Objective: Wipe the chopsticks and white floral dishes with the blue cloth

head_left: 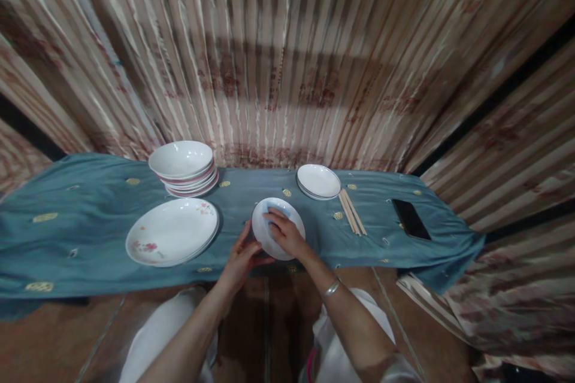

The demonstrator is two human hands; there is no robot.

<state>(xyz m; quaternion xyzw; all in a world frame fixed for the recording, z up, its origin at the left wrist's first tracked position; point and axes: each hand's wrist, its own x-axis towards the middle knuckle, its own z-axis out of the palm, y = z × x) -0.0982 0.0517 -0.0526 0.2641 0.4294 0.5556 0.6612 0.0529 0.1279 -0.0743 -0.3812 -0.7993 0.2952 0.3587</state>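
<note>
Clearly, the small white bowl [266,239] sits just below the centre of the frame, between two hands: the left hand [244,256] grips its rim from the lower left, while the right hand [287,236] reaches in from the lower right, fingers over a pale blue cloth [290,212] inside, pinching or merely pressing, I cannot tell. Being round, the bowl has no long axis.

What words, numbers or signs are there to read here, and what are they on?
None that I can read.
Curtain: small reddish marks, too blurred to tell if they are writing.
Blue-green tablecloth: yellow shapes and pale marks, no readable letters.
Oval plate: flowers, no words visible.
Phone: dark screen, nothing readable.
Held dish: no writing visible.
</note>
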